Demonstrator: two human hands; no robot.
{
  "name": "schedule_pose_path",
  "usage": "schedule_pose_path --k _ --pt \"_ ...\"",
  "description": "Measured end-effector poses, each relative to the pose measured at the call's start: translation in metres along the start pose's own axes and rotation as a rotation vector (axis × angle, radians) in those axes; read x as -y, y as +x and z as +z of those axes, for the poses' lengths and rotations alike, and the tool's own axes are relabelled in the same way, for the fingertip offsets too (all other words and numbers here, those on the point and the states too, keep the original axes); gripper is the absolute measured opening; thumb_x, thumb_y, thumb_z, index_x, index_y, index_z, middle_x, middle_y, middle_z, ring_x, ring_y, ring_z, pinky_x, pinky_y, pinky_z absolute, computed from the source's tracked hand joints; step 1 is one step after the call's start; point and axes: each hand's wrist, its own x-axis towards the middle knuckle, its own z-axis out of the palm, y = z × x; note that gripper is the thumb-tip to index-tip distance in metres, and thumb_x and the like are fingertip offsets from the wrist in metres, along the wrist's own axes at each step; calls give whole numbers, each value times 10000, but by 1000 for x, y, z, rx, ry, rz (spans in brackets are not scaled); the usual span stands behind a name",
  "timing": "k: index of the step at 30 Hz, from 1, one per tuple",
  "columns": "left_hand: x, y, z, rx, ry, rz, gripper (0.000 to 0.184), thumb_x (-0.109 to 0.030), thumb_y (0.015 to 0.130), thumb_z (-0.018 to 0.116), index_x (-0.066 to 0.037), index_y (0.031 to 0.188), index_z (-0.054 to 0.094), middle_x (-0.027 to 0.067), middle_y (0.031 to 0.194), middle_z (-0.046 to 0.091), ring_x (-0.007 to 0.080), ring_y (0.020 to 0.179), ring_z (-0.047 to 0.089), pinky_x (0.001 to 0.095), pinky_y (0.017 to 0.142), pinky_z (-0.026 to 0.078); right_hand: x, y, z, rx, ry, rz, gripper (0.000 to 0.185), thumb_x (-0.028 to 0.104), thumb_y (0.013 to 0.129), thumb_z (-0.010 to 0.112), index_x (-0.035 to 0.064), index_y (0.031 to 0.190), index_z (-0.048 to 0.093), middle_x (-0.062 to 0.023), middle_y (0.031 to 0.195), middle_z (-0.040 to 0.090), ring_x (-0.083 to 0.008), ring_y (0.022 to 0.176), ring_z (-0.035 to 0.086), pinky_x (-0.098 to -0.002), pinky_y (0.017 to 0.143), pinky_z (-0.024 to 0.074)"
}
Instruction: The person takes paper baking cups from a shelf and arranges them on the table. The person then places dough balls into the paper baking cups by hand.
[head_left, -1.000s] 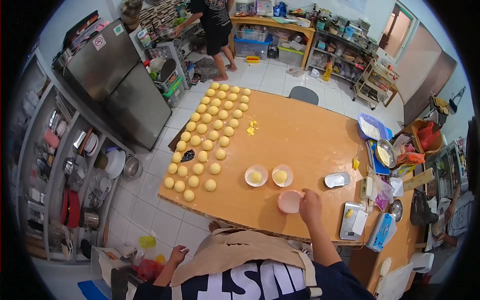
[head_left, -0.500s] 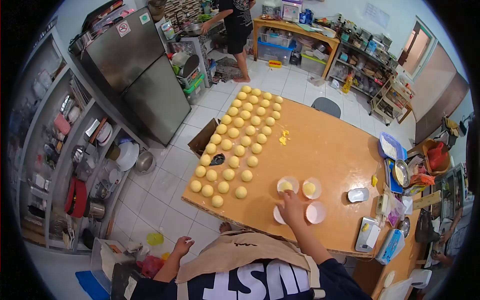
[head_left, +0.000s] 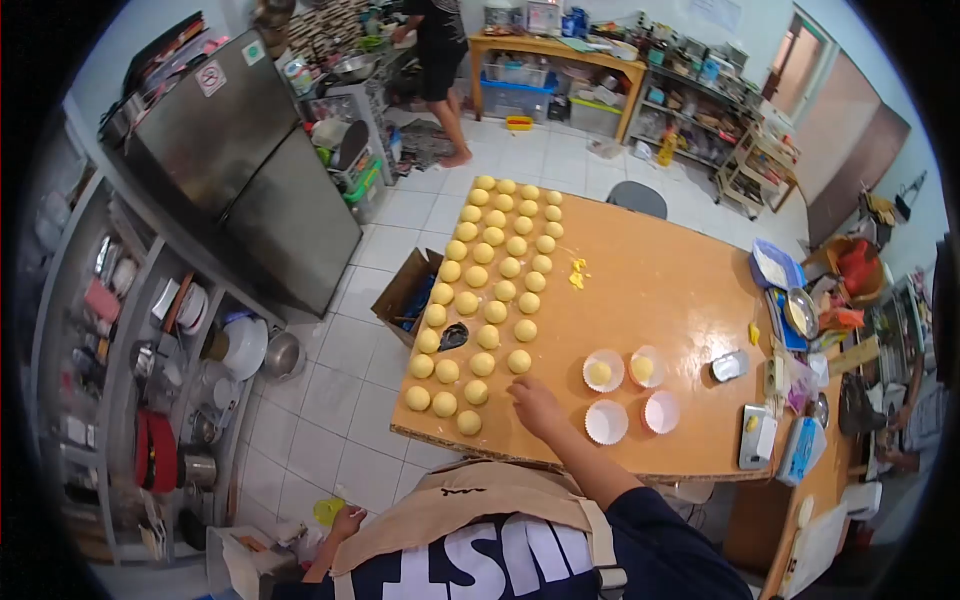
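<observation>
My right hand point(head_left: 540, 408) is over the near end of the dough ball rows, its fingers curled down around a ball they hide. Just beyond the fingertips sits a round yellow dough ball point(head_left: 519, 361). Right of this hand stand several white paper cups. Dough lies in the far left cup point(head_left: 604, 371) and the far right cup point(head_left: 647, 367); the near left cup point(head_left: 606, 422) and near right cup point(head_left: 661, 412) hold nothing visible. My left hand point(head_left: 347, 522) hangs low beside the apron, off the table, fingers loosely bent and holding nothing visible.
Rows of dough balls cover the left side of the wooden table point(head_left: 650, 300), with a dark patch point(head_left: 454, 336) among them. A metal tin point(head_left: 729, 366) and a scale point(head_left: 756, 437) are at the right. Beside the table is a cardboard box point(head_left: 405, 290). Another person point(head_left: 440, 60) stands far off.
My right hand has moved left from the paper cups to the dough balls, covering the near right one. The view has shifted. My left hand remains low.
</observation>
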Motion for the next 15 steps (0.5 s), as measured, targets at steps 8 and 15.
schedule_pose_path --k 8,15 --pt "-21 74 -40 102 243 305 439 -332 803 698 13 1064 625 197 1040 645 306 973 616 388 845 486 -44 -97 -74 -314 -93 420 442 29 696 706 46 1120 584 -143 1138 584 -342 1058 563 -399 897 465" --pt "-143 82 -64 -33 -38 328 393 -294 813 699 -8 1070 618 162 937 641 261 858 604 358 815 488 -81 -115 -43 -293 -124 376 469 46 647 722 55 1099 598 -132 1148 579 -327 1079 546 -395 923 452"
